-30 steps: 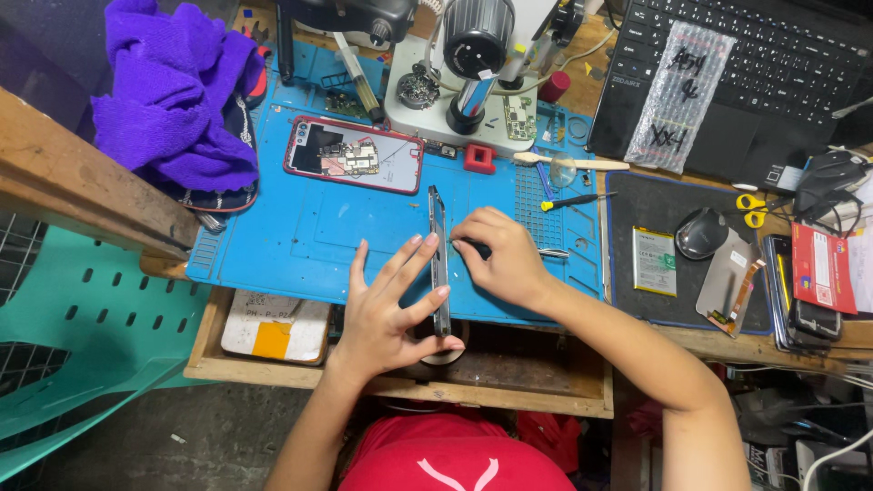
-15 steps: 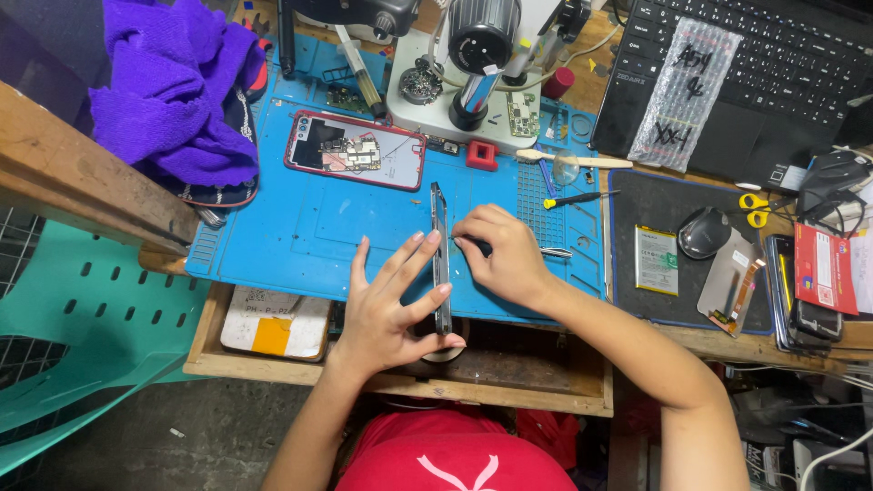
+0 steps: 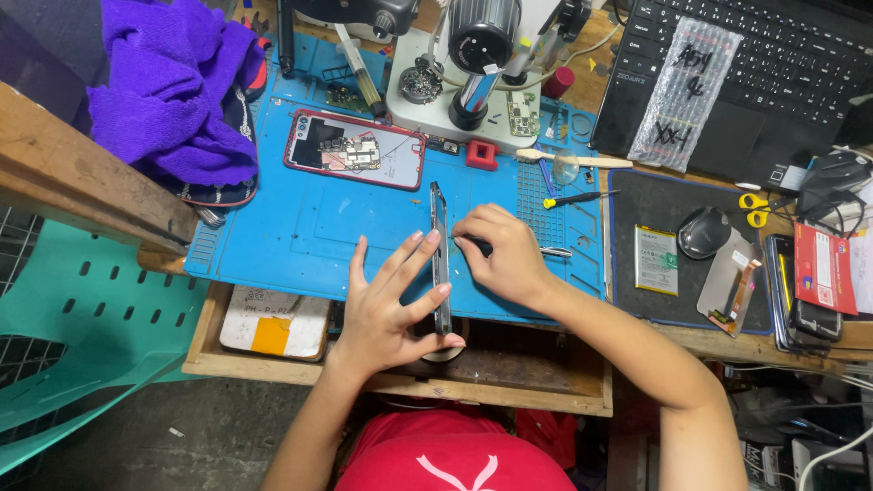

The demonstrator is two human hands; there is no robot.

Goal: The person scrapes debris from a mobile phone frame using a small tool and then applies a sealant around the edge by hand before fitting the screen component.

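Low in the frame, a red cap (image 3: 455, 464) and an open wooden drawer (image 3: 509, 364). Just above, centre frame, the left hand (image 3: 386, 314) props a phone (image 3: 440, 255) up on its edge on the blue mat (image 3: 300, 227), fingers (image 3: 405, 259) spread flat along its left face, thumb hooked at the near end. The right hand (image 3: 500, 259) sits curled against the phone's right side, fingers pinched on a thin tool too small to identify. Further up, a red opened phone (image 3: 355, 150) lies flat on the mat. Upper left, a purple cloth (image 3: 168, 82); top centre, a microscope (image 3: 473, 64); upper right, a black keyboard (image 3: 773, 64) on the worktop.
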